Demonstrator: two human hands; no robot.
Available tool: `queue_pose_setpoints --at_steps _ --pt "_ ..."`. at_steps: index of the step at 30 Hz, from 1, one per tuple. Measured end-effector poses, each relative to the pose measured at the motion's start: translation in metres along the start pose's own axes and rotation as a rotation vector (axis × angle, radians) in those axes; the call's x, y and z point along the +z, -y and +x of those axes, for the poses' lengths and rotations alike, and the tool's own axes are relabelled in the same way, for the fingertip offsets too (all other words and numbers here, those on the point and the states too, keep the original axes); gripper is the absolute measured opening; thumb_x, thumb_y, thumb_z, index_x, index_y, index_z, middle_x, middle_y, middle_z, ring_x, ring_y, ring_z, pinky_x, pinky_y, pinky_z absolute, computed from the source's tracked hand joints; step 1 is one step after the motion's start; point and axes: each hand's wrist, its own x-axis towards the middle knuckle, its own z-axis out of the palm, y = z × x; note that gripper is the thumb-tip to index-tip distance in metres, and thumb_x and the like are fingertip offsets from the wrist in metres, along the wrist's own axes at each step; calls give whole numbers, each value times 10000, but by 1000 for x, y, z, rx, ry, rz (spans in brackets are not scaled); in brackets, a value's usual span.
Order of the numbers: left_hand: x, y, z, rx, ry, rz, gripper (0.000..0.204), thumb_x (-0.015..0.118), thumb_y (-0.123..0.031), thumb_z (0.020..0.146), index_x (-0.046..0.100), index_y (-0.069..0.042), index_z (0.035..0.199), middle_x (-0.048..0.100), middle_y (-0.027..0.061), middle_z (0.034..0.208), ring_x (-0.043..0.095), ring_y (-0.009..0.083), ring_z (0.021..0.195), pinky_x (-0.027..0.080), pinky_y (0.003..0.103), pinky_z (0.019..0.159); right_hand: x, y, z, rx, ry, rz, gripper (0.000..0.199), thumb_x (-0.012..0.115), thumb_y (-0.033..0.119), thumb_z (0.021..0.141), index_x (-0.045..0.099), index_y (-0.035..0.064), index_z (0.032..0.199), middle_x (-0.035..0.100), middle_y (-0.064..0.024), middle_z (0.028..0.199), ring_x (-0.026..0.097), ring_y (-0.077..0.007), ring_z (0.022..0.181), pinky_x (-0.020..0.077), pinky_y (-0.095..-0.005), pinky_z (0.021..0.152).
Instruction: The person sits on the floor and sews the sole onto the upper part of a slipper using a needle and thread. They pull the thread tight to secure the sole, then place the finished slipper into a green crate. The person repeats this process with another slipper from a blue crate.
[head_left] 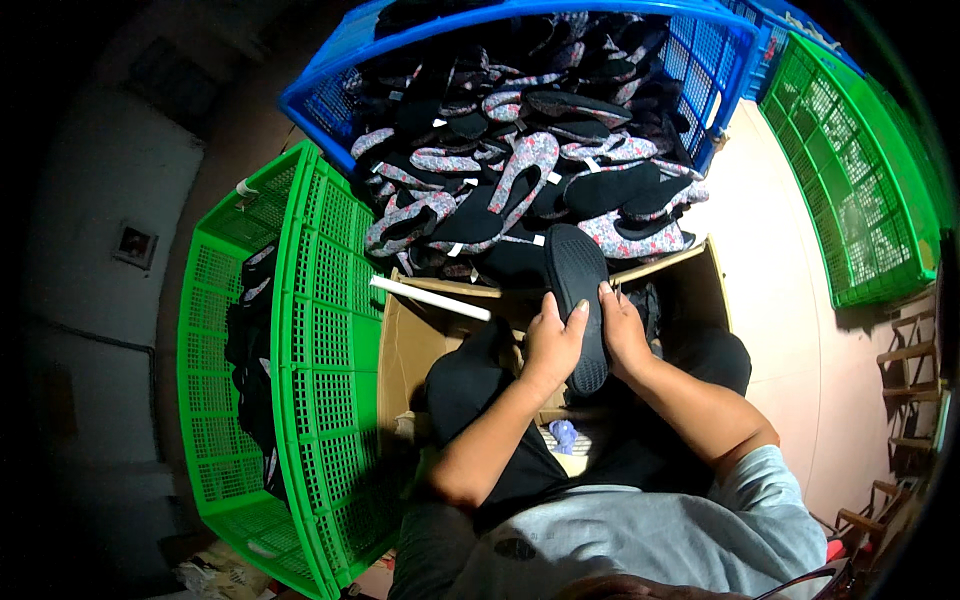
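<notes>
Where both hands clasp it, the black shoe [579, 300] is hidden

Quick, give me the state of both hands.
Left hand: closed on the black shoe, sole up.
Right hand: gripping the same shoe's other edge.

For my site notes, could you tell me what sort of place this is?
Probably a small shoe workshop or packing room: a blue crate heaped with cloth shoes, green crates, and both hands holding a black shoe over a cardboard box.
</notes>
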Motion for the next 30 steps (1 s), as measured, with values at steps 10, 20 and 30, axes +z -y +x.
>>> queue_pose_setpoints --at_steps 10,20,30 --pt "-16 8 13 48 -54 -264 535 484 -431 1040 617 77 1144 701 222 1029 678 352 967 519 400 862 0 15 0 -248 -16 -59 391 474 354 1072 634 0 1032 618 -2 893 510 -94 816 459 -266 771" --pt "-53 10 15 -341 414 -1452 350 652 -301 971 644 -35 1198 686 92 1183 642 235 1077 483 406 1004 -10 26 -14 -480 230 -238 306 490 282 1068 592 -7 1059 566 7 871 480 -91 822 442 -259 762" --pt "-62 -30 8 41 237 -1073 358 655 -94 953 540 15 1274 681 123 1125 661 229 1011 516 369 960 -16 54 -6 -158 197 113 385 469 371 1065 563 71 1288 673 -42 1120 674 -94 947 429 -187 572"
